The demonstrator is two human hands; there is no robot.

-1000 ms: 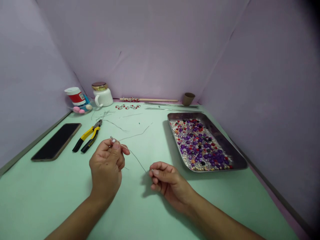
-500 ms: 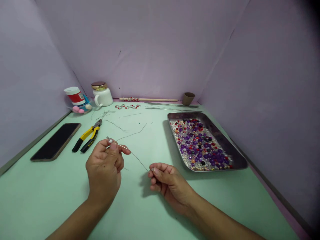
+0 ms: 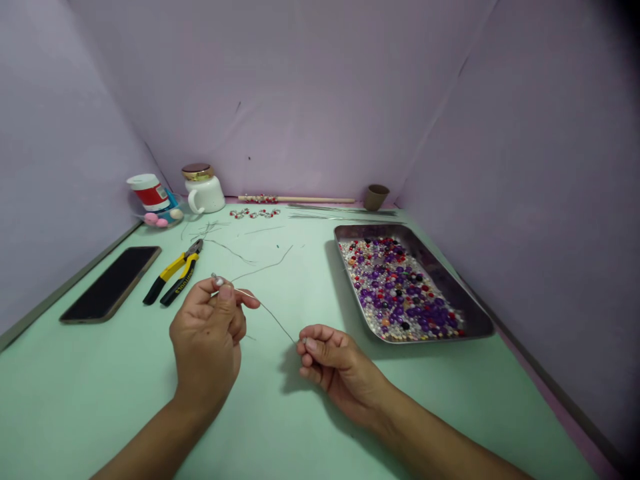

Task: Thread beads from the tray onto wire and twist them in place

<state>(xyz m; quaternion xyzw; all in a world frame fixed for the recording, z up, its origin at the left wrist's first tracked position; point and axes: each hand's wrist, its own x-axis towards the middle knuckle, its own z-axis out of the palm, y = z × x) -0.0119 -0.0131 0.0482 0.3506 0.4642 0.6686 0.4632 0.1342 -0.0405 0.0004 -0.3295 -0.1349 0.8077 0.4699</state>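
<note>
A thin metal wire (image 3: 275, 319) runs between my two hands above the green tabletop. My left hand (image 3: 207, 327) is closed, pinching the wire where a small whitish bead (image 3: 219, 281) shows at the fingertips. Another strand of wire (image 3: 265, 267) stretches from near those fingers toward the upper right. Lower and to the right, my right hand (image 3: 340, 363) pinches the wire's other end between thumb and forefinger. A small pale bead (image 3: 305, 341) seems to sit at that pinch, mostly hidden by the fingers.
Yellow-black pliers (image 3: 175, 272) and a phone (image 3: 113, 283) lie left. A metal tray (image 3: 345, 280) of mixed beads stands right. Behind are wire pieces (image 3: 345, 215), a beaded strip (image 3: 255, 213), a wooden stick (image 3: 315, 200), a brown pot (image 3: 376, 197), a lidded white mug (image 3: 207, 195) and a tub (image 3: 150, 193).
Hardly anything differs. Both hands keep their pinch on the wire, and the whole view has shifted very slightly.
</note>
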